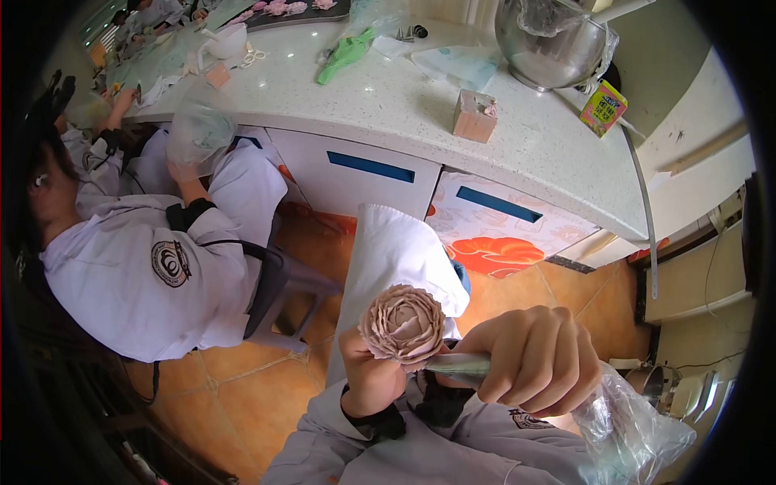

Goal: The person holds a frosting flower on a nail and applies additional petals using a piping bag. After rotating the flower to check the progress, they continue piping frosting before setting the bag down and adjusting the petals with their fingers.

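A dusty-pink piped flower [402, 323] with many ruffled petals faces up in front of my lap. Beneath it, my left hand [372, 380] is closed and holds it up; the support under the petals is hidden. My right hand [541, 360] is wrapped round a clear piping bag [634, 428], whose loose end hangs out past my wrist. From that fist the narrow front of the bag, with its piping tip [457, 366], points left, its end right at the flower's lower right edge.
On the speckled counter [388, 89] stand a wooden block [475, 115] with a pink dab, a steel mixing bowl [541, 48] and a yellow-pink packet [604, 108]. A green bag [347, 55] lies farther back. A co-worker [145, 259] sits on my left, holding a plastic bag [200, 125].
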The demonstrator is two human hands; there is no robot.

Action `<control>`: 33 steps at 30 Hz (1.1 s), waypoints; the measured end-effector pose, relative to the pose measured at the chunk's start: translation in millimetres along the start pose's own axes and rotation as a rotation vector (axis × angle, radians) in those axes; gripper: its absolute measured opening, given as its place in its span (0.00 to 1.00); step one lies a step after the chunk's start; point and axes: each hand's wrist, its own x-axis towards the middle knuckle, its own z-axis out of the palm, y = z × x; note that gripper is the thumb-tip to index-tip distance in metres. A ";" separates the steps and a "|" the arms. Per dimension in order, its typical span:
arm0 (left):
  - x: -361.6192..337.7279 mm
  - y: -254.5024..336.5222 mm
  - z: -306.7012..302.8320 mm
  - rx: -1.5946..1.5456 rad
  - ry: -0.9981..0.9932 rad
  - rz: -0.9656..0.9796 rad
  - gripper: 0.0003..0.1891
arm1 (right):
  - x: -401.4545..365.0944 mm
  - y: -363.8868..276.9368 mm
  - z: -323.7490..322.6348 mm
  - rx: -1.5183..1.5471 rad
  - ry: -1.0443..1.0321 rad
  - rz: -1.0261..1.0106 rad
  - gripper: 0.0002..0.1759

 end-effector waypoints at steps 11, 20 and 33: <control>-2.1 4.4 3.4 0.254 0.065 -0.086 0.14 | 7.3 -1.4 4.0 -0.044 0.028 0.076 0.09; -2.3 5.3 9.2 0.275 0.095 -0.113 0.15 | 11.1 -4.4 5.5 -0.067 0.026 0.150 0.10; -5.3 -2.9 -1.5 0.226 0.081 -0.135 0.14 | 7.9 -8.4 5.2 -0.072 0.012 0.164 0.10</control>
